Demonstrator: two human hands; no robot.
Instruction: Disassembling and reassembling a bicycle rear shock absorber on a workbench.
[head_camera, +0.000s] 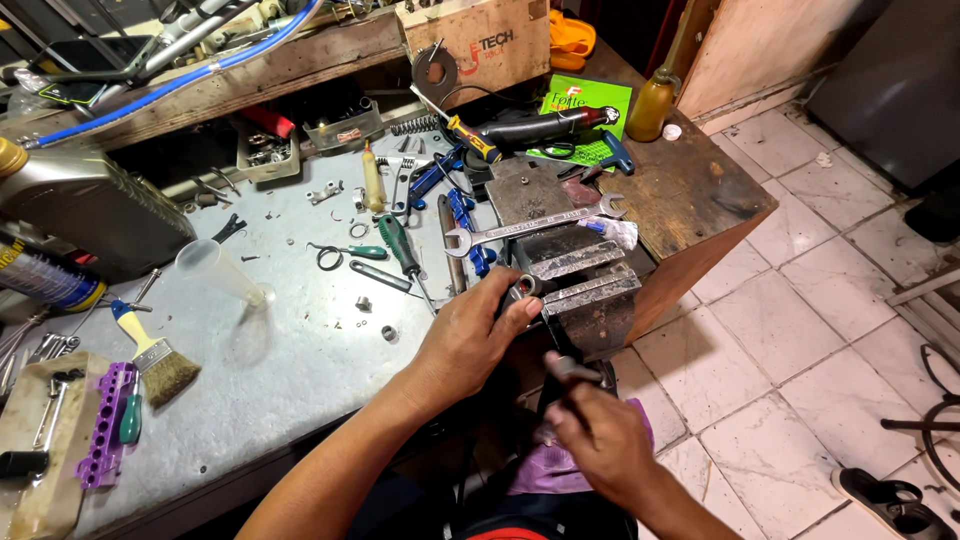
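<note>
The left hand (470, 335) pinches a small metal ring (524, 288) at its fingertips, just beside the bench vise (580, 275). The right hand (600, 440) closes its fingers around the vise handle (568, 368).

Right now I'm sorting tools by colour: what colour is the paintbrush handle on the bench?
Yellow and blue; the paintbrush shows clearly in the head view.

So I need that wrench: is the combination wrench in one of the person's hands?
No, the combination wrench lies on the bench vise, apart from both hands.
</note>
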